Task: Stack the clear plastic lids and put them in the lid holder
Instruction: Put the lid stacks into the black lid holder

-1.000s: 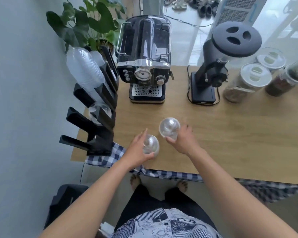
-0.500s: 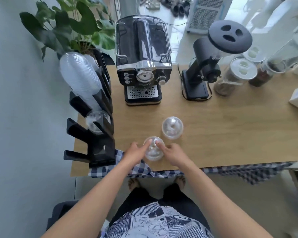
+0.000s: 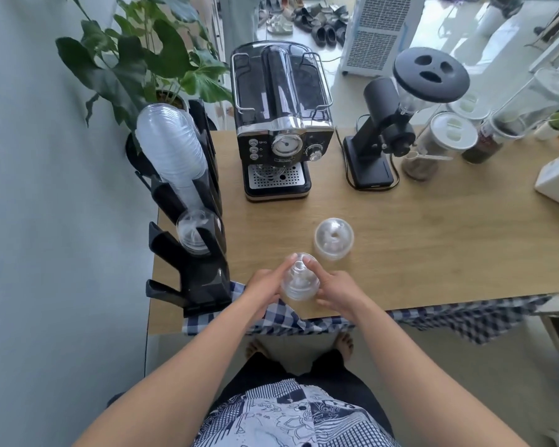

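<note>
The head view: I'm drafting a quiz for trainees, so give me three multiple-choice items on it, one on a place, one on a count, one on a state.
1. Where is the lid holder?
A. table's left edge
B. right of the grinder
C. on the floor

2. How many dome lids sit loose on the table, untouched?
A. none
B. one
C. three

3. The near dome lid is:
A. in the holder
B. lying untouched
C. held between both hands

Key: 1 A, it stands left of the espresso machine. 2 B, only the far dome lid. 3 C, left hand and right hand flank it.

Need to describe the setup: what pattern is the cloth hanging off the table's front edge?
Blue-and-white check; the cloth shows best in the head view, below both hands.
</note>
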`<action>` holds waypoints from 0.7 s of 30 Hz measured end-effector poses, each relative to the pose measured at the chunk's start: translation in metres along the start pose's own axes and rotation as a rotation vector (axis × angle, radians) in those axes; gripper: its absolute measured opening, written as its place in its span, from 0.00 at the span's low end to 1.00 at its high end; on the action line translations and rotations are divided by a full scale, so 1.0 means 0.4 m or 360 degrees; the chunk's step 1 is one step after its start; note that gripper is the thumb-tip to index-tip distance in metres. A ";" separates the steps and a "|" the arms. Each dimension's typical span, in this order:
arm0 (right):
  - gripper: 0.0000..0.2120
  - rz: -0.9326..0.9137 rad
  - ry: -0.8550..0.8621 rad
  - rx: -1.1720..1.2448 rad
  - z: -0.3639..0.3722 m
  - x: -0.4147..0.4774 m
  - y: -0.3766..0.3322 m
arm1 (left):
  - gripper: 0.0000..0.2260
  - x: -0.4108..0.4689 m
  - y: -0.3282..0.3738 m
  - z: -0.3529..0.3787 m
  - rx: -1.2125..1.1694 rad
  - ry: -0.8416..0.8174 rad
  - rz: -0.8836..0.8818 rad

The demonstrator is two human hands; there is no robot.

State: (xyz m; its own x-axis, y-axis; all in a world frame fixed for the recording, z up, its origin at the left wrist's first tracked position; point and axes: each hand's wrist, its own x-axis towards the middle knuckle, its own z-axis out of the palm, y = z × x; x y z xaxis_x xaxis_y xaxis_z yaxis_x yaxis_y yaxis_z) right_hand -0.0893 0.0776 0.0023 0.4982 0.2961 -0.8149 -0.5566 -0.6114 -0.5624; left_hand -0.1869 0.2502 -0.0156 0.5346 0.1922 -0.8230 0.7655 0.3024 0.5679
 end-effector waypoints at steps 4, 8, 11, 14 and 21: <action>0.41 -0.0156 -0.0003 -0.0003 0.000 -0.020 -0.045 | 0.48 -0.028 0.043 -0.014 0.0022 -0.0023 0.0103; 0.52 -0.0301 -0.0032 -0.0094 -0.024 -0.064 -0.130 | 0.48 -0.076 0.112 -0.029 0.0081 -0.0002 0.0327; 0.51 -0.0424 -0.0007 -0.0159 -0.045 -0.105 -0.201 | 0.50 -0.133 0.169 -0.051 0.0108 0.0050 0.0418; 0.53 -0.0568 0.0010 -0.0252 -0.036 -0.153 -0.270 | 0.52 -0.199 0.229 -0.097 0.0212 0.0053 0.0553; 0.53 -0.0758 -0.0178 -0.0444 0.109 -0.237 -0.385 | 0.44 -0.371 0.299 -0.298 0.0307 0.0247 0.0727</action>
State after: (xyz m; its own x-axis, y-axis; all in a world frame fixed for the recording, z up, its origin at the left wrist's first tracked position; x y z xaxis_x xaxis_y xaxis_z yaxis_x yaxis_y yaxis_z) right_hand -0.0798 0.1758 0.1602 0.5697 0.6534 -0.4985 -0.0833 -0.5575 -0.8260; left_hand -0.2175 0.3691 0.1729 0.7815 0.4049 -0.4747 0.5263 -0.0191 0.8501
